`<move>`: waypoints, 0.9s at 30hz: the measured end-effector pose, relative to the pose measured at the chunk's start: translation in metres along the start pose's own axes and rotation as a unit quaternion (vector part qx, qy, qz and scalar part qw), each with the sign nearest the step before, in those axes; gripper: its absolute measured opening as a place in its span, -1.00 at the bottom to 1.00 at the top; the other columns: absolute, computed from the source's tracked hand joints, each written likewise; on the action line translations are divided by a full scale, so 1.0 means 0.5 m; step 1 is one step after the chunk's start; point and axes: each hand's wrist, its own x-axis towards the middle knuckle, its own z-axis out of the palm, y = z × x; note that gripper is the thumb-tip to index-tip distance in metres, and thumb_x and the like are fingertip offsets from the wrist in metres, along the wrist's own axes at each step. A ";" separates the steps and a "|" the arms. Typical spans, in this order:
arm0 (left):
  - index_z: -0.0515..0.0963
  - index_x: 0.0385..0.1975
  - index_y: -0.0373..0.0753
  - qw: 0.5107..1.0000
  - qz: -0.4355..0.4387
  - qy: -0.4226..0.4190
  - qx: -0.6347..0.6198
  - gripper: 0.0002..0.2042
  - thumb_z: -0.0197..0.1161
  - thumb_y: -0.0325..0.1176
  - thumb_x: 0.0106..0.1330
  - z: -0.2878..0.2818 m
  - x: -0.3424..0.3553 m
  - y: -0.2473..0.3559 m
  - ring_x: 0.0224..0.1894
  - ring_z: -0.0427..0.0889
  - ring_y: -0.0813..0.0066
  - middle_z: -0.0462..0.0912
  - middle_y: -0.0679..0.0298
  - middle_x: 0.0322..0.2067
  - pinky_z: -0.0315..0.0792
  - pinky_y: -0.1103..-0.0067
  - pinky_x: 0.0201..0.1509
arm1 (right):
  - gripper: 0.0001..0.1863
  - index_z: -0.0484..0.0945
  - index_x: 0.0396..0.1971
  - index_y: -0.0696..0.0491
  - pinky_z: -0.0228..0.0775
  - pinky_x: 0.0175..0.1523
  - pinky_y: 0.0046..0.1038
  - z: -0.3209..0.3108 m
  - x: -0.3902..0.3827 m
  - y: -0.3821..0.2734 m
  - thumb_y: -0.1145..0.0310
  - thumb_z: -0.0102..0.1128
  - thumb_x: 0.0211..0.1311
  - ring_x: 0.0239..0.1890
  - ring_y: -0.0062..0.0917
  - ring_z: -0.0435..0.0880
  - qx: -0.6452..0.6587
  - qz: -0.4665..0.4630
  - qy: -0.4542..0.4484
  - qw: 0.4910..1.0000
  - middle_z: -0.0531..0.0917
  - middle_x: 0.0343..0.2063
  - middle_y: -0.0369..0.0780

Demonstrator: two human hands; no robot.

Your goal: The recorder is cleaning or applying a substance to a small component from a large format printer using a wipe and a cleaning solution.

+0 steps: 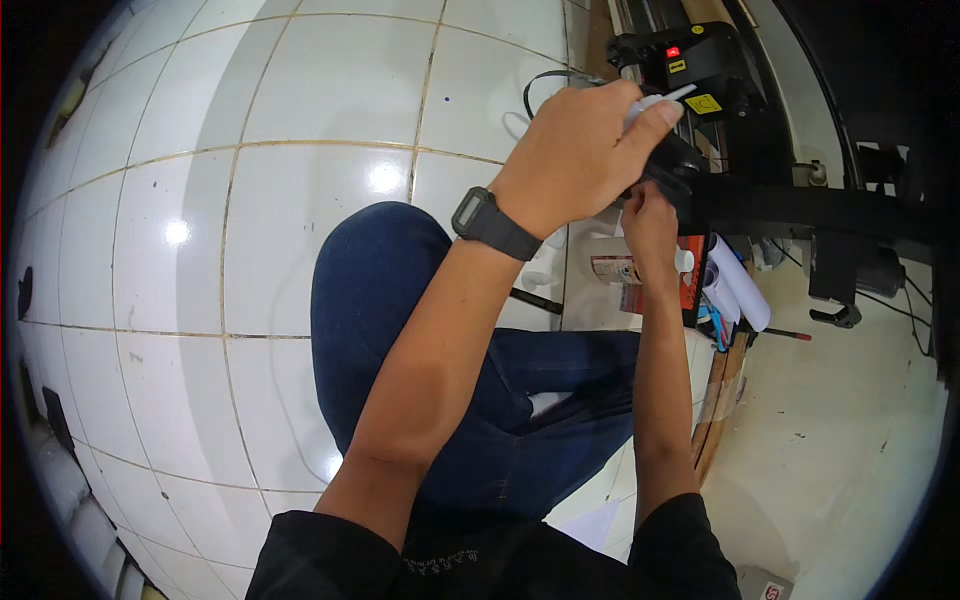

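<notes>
My left hand (590, 150), with a black watch at the wrist, is closed around a small pale object with a thin white tip (676, 95), raised beside the black carriage (720, 65) of a machine, which has yellow labels and a red light. My right hand (650, 225) is lower, its curled fingers at the underside of a black bracket (675, 170) on the machine's frame; what they grip is hidden. Below it stand a translucent bottle (610, 265) with a white cap and a red-orange box (690, 300).
My crossed legs (380, 260) rest on white floor tiles (200, 230). A black beam (820, 210) runs rightward from the machine, with cables beneath it. Rolls of white paper (740, 285) and a black rod (535, 300) lie near my right arm; a wooden strip (715, 400) borders the wall.
</notes>
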 end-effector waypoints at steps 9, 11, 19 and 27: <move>0.62 -0.38 -0.26 0.999 0.020 0.041 0.008 -0.62 0.26 0.00 0.30 0.002 -0.001 -0.001 -0.61 0.57 0.26 0.58 0.09 -0.65 0.39 0.49 -0.48 | -0.67 0.66 -0.09 0.04 0.43 0.15 -0.08 0.093 0.014 0.073 0.35 0.12 0.14 0.06 -0.17 0.64 -0.340 0.047 -0.403 0.848 0.65 0.00 -0.05; 0.63 -0.39 -0.26 0.999 0.017 0.039 0.023 -0.63 0.26 0.00 0.30 0.002 0.004 0.006 -0.61 0.57 0.25 0.58 0.10 -0.66 0.39 0.49 -0.48 | -0.53 0.52 0.14 0.03 0.38 0.21 -0.14 0.135 0.023 0.108 0.22 0.08 0.24 0.15 -0.17 0.57 -0.347 0.054 -0.435 0.829 0.56 0.13 -0.02; 0.64 -0.42 -0.24 0.998 -0.019 0.028 0.062 -0.61 0.20 0.03 0.32 -0.019 -0.005 0.006 -0.56 0.60 0.12 0.61 0.08 -0.63 0.43 0.41 -0.44 | -0.59 0.56 0.06 0.05 0.41 0.20 -0.15 0.258 0.018 0.123 0.26 0.07 0.23 0.13 -0.17 0.59 -0.311 0.019 -0.396 0.864 0.59 0.08 -0.01; 0.64 -0.35 -0.27 0.995 0.008 0.097 0.023 -0.63 0.28 -0.01 0.23 -0.009 0.011 0.004 -0.49 0.66 0.06 0.65 0.05 -0.58 0.52 0.35 -0.33 | -0.65 0.61 -0.04 0.08 0.43 0.19 -0.16 0.350 -0.022 0.215 0.31 0.05 0.21 0.11 -0.18 0.61 -0.298 -0.016 -0.383 0.874 0.62 0.02 0.00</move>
